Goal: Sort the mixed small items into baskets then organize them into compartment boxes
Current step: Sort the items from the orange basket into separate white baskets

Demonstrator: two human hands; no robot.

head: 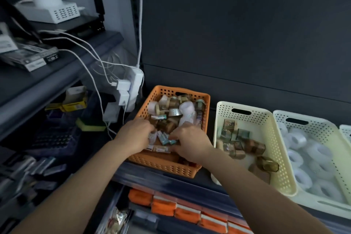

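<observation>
1. While mixed small items (171, 108) fill the orange basket (165, 167) at frame centre, both hands reach into it.
2. Fingers of the left hand (133, 135) and right hand (190, 144) curl among them; any grip cannot be told.
3. Rightward stand a cream basket (281, 157) with brown rolls (245, 142), then a white basket (322, 125) of white rolls (319, 157).

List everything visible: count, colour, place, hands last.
orange basket: one, orange, shelf, leftmost
mixed rolls: many, brown, white, teal, in orange basket
cream basket: one, cream, right of orange basket
brown rolls: several, brownish, in cream basket
white basket: one, white, right of cream basket
white rolls: many, white, in white basket
power strip: one, white, left of orange basket
orange packs: several, orange, lower shelf
left hand: one, in orange basket, grip unclear
right hand: one, same basket, grip unclear
</observation>
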